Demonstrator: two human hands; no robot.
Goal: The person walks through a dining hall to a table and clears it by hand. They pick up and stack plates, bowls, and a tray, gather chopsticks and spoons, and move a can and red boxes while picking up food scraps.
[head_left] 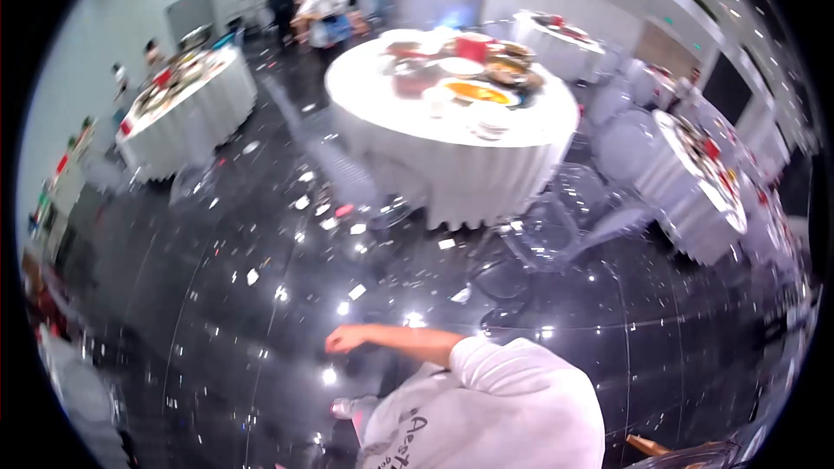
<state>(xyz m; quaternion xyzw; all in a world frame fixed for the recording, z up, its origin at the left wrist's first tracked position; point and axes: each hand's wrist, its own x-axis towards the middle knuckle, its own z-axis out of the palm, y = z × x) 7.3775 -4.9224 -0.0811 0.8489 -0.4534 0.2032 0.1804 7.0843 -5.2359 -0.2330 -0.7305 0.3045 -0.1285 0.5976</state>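
Note:
My right hand (345, 339) is held out over the dark floor at the lower middle, at the end of a bare forearm. Its fingers are curled together, and nothing shows in them. The arm comes out of a white short sleeve (486, 363), part of a white T-shirt with dark lettering. Below the hand, a shoe (343, 407) shows near the shirt's lower edge. No thing touches the hand; scraps of white paper (357, 292) lie on the floor just beyond it. My left hand cannot be made out.
A round table (373, 130) with a white cloth bears dishes and a red box (472, 48). Clear chairs (543, 230) stand around it. More laid tables (230, 91) are at left and right. A person in white (326, 7) stands behind; scraps litter the glossy floor (217, 295).

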